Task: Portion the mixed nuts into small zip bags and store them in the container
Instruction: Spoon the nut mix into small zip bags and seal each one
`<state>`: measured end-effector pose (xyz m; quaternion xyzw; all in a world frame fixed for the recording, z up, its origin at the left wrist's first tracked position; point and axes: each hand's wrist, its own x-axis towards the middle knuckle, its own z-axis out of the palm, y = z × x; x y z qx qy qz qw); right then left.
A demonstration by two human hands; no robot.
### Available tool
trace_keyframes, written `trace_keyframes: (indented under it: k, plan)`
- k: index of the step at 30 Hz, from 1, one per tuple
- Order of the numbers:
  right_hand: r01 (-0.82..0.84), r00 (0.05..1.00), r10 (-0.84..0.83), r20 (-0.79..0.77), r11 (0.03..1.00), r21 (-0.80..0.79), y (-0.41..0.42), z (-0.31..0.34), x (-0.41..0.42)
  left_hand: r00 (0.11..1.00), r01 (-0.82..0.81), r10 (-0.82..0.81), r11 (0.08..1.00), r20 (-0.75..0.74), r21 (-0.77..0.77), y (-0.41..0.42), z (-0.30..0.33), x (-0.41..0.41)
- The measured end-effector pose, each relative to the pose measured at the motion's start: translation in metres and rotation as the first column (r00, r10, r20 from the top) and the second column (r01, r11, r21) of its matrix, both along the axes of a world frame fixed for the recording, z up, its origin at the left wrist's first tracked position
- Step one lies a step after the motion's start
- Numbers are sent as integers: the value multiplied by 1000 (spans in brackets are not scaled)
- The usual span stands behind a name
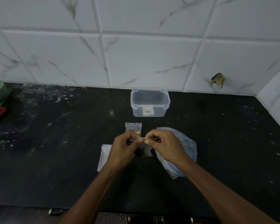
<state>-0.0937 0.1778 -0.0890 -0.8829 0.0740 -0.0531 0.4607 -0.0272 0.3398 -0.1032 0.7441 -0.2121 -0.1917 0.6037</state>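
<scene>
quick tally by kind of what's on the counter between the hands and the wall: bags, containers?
Small zip bags with nuts: 2, one held at its top edge by the left hand and right hand (held bag), one lying behind them (filled bag)
Flat clear bag stack: 1
Large nut bag: 1
Clear container, open: 1
Total: 5

On the counter [55,143], the container [150,103] sits near the back wall [136,54]. Just in front of it lies 1 filled zip bag [133,127]. Nearer still, both hands [124,149] [165,146] hold another small bag [144,150] between them, with spare bags [103,156] to the left and the large nut bag [183,152] to the right.
</scene>
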Motion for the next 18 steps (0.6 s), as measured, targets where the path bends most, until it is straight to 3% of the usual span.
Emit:
trace_keyframes:
  k: [18]
  plan:
    - [119, 993, -119, -7, 993, 3, -7, -8, 0, 999, -37, 36, 999, -39, -38, 13, -11, 13]
